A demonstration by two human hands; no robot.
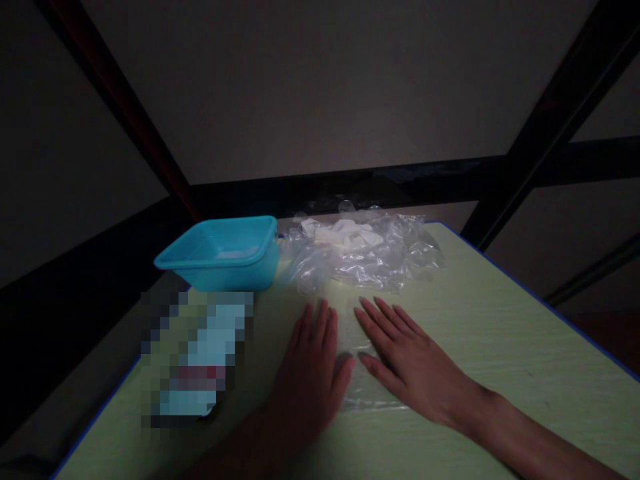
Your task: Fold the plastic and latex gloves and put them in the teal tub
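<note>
Head view: clear plastic sheet lying flat, right of and nearer than the turquoise basin.
The left hand at its edge and right hand over it are palm down, fingers straight, gripping nothing; the sheet looks feather-light, limp, probably slippery and easily creased, best pinched at its near edge, farthest from the basin.

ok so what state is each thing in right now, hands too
left hand: open, palm down
right hand: open, palm down
plastic sheet: flat, slightly creased
plastic heap: crumpled
white bundle: rumpled
basin: upright, uncovered
pixelated item: cannot tell
</note>
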